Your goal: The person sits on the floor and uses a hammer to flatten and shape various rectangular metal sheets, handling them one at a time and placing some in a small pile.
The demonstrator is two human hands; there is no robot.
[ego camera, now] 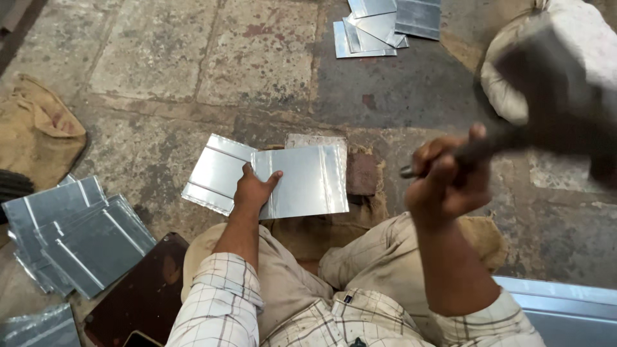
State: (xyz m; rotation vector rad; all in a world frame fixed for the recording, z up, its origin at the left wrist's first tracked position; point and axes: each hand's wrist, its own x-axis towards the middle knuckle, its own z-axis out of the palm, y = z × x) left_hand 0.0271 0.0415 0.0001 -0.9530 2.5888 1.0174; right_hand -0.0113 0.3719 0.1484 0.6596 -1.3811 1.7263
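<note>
Head view: a pair of joined shiny metal sheets [270,178] is seen at the centre of the frame, lying flat on the stone floor [257,58] just ahead of the person's knees. The left hand [252,191] is pressed palm-down on the seam where the two sheets meet, fingers spread flat and nothing gripped. The right hand [447,177], at about 3 o'clock from the sheets, is raised and closed tight around the dark handle of a hammer [546,103]; the hammer's head is blurred and is seen toward 2 o'clock. A stack of ribbed metal sheets [77,234] is found at 8 o'clock, well apart from the hands. More cut sheets [379,26] lie at 12 o'clock. A burlap sack [35,132] is seen at 9 o'clock, and a pale sack [572,38] at 2 o'clock behind the hammer.
</note>
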